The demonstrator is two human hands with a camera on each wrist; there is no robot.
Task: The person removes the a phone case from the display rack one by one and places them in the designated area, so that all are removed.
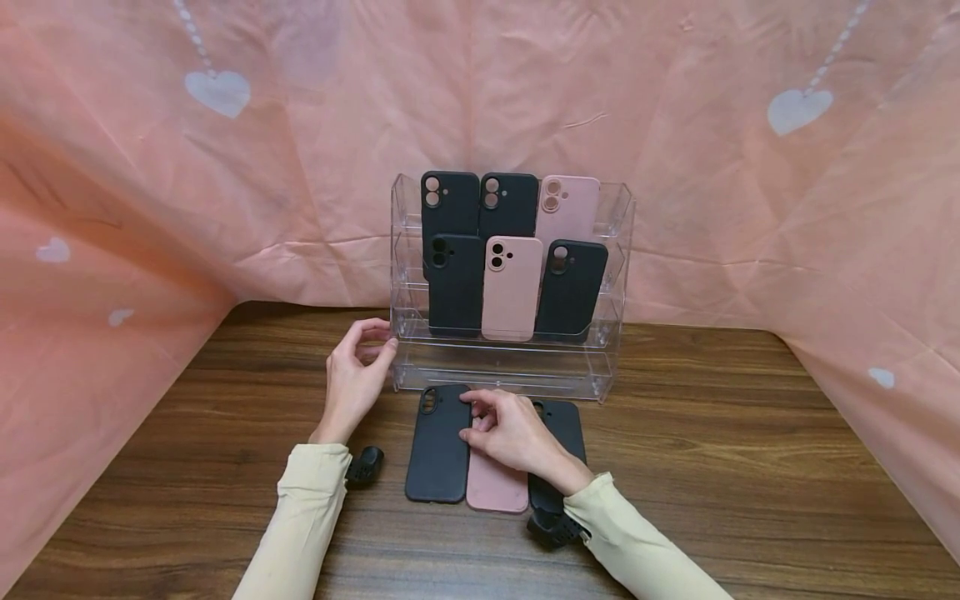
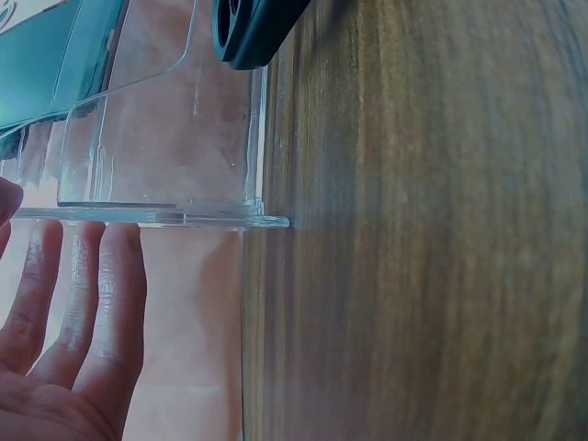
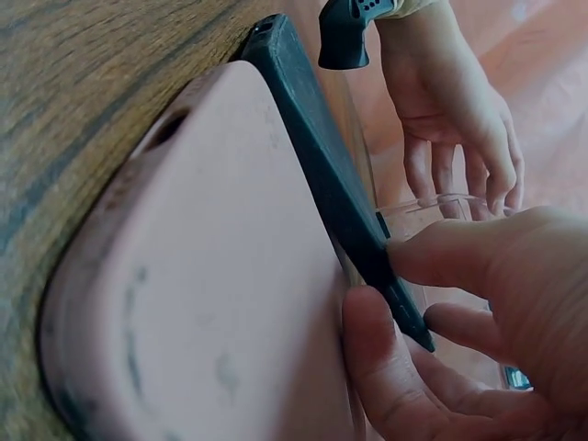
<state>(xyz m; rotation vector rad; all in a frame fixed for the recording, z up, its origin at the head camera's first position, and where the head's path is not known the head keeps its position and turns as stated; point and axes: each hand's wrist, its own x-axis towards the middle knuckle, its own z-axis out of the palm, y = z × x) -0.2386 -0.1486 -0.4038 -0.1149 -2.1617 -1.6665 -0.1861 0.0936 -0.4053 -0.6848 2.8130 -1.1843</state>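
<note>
1. Phone cases [image 1: 497, 487] lie three in a row on the wooden tabletop [image 1: 750, 433], our broadest surface, just in front of the clear rack [image 1: 498, 385].
2. That rack comes next in size, with six standing cases [image 1: 513, 292] in two rows. Our left hand [image 1: 354, 375] touches its side, fingers loosely extended; we judge that light contact enough to steady it without a shove.
3. Our right hand [image 1: 513, 427] curls its fingers at the right edge of the left black case [image 1: 437, 450], and they appear to pinch it.
4. Just beside sits the pink case [image 1: 497, 493]; we should free our edge fully before raising anything, lest we drag it along.
5. Smallest is the camera cutout [image 1: 429, 401], top left, apart from our fingers; we do well to leave it untouched.
</note>
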